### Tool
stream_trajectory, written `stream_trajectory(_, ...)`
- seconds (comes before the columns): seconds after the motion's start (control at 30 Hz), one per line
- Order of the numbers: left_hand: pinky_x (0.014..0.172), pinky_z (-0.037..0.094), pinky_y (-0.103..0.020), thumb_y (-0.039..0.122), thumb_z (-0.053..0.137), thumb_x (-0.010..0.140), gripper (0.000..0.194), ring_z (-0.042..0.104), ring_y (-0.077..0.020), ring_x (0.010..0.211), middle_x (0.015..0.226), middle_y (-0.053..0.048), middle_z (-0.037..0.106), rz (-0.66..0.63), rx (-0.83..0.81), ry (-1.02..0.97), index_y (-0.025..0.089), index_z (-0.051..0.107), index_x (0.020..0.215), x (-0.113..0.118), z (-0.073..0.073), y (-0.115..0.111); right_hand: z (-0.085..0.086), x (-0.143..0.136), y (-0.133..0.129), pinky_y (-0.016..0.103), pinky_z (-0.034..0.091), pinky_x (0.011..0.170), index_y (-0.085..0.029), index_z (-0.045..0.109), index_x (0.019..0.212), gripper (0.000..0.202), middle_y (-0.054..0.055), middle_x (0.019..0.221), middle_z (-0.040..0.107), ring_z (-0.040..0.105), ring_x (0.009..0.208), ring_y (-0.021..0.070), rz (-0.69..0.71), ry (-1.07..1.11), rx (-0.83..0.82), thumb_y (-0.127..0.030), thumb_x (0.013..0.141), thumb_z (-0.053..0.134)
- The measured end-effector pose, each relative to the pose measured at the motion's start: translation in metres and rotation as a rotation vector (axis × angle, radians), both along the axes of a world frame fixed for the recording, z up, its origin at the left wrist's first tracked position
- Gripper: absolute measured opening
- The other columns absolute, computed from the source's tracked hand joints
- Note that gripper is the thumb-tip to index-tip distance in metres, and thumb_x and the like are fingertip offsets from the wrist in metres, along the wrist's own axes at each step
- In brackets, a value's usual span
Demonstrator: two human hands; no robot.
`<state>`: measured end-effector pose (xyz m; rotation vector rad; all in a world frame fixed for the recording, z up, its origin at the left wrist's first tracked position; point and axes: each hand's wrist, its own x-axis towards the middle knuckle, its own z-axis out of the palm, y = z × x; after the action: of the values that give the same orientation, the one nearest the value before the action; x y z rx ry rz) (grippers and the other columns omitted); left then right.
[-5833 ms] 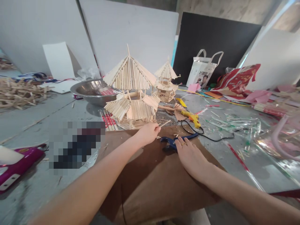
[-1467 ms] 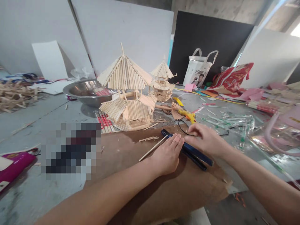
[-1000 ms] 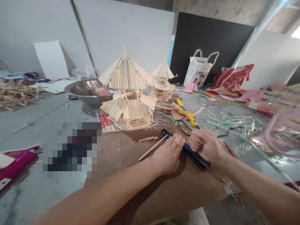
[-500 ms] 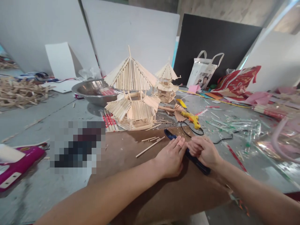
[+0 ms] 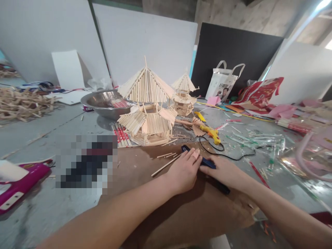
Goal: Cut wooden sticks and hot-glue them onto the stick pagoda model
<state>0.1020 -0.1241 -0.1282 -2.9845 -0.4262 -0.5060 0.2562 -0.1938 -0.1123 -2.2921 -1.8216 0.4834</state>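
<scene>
A long dark blue tool (image 5: pixel 220 185) lies slantwise on a brown board (image 5: pixel 166 218); its exact kind is not clear. My left hand (image 5: pixel 185 169) rests over its upper middle, fingers bent together across it. My right hand (image 5: pixel 224 173) is closed about the tool's middle, partly hiding it. Whether a small piece sits under the fingers is hidden. Left of my left hand lies a thin wooden stick (image 5: pixel 162 168), with several shorter sticks (image 5: pixel 168 154) above it. Just behind the board stands a pavilion model made of sticks (image 5: pixel 146 119).
A smaller stick pavilion (image 5: pixel 184 98) and a metal bowl (image 5: pixel 103 103) stand behind. A yellow glue gun (image 5: pixel 211 133) with a black cord lies at the right, near clear plastic wrappers (image 5: pixel 267 138). At far left are a magenta power strip (image 5: pixel 26 185) and piled wood pieces (image 5: pixel 23 102).
My right hand has gone from a raised, curled pinch to lying lower over the blue tool. My left hand has shifted slightly left and stays on the tool.
</scene>
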Motion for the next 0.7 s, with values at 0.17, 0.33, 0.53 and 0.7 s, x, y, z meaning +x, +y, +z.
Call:
stream_trajectory(0.17, 0.069, 0.045, -0.040, 0.020, 0.040, 0.075, 0.023, 0.054, -0.0270, 0.090, 0.099, -0.015, 0.055, 0.401, -0.039, 0.129, 0.011, 0.055, 0.090, -0.014, 0.026, 0.010, -0.001, -0.006, 0.000, 0.029, 0.036, 0.064, -0.018, 0.057, 0.089, 0.032, 0.009, 0.089, 0.064, 0.057, 0.083, 0.0250, 0.009, -0.132, -0.075, -0.040, 0.066, 0.053)
stream_trajectory(0.33, 0.062, 0.047, -0.036, 0.012, 0.044, 0.071, 0.021, 0.060, -0.0250, 0.076, 0.080, -0.014, 0.063, 0.453, -0.202, 0.416, 0.010, 0.060, 0.085, -0.018, 0.031, 0.021, 0.003, -0.005, -0.003, 0.030, 0.037, 0.070, -0.022, 0.060, 0.085, 0.021, 0.005, 0.089, 0.064, 0.056, 0.086, 0.0234, 0.087, 0.021, 0.010, -0.023, 0.068, 0.047)
stream_trajectory(0.53, 0.066, 0.047, -0.035, 0.009, 0.044, 0.069, 0.022, 0.060, -0.0255, 0.080, 0.078, -0.014, 0.064, 0.490, -0.211, 0.400, 0.010, 0.057, 0.086, -0.016, 0.030, 0.025, 0.015, 0.011, -0.006, 0.031, 0.039, 0.073, -0.022, 0.059, 0.089, 0.027, 0.002, 0.087, 0.064, 0.055, 0.084, 0.0222, 0.077, 0.259, 0.132, -0.016, 0.065, 0.047)
stream_trajectory(0.7, 0.060, 0.046, -0.035, 0.016, 0.039, 0.074, 0.020, 0.060, -0.0249, 0.075, 0.075, -0.012, 0.062, 0.490, -0.239, 0.265, 0.013, 0.051, 0.090, -0.015, 0.031, 0.026, 0.010, 0.017, -0.006, 0.033, 0.041, 0.067, -0.019, 0.053, 0.101, 0.034, 0.003, 0.082, 0.063, 0.056, 0.074, 0.0213, 0.033, 0.366, 0.121, -0.023, 0.068, 0.050)
